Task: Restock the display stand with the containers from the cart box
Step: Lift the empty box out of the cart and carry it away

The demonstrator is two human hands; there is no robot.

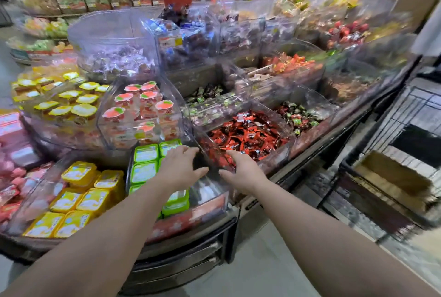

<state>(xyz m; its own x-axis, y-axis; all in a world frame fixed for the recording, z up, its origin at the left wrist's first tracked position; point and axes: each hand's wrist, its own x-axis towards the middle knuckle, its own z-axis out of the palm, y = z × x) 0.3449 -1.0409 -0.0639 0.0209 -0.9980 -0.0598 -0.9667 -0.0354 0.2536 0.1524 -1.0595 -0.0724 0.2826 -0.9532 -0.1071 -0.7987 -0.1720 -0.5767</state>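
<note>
Green lidded containers (145, 160) fill a clear bin on the display stand (191, 232). My left hand (179, 167) hovers over that bin with straight, spread fingers and holds nothing. My right hand (243, 170) reaches beside it, at the front edge of the bin of red wrapped sweets (248, 136), fingers relaxed and empty. The cardboard cart box (393, 177) sits in a wire cart (405, 115) at the right; its inside is blurred.
Yellow lidded containers (78, 191) lie in the bin to the left. Orange-topped jelly cups (140, 105) and yellow-topped cups (62, 103) stand behind. Further clear bins of wrapped sweets (293, 65) run along the stand. Bare floor (262, 261) lies below.
</note>
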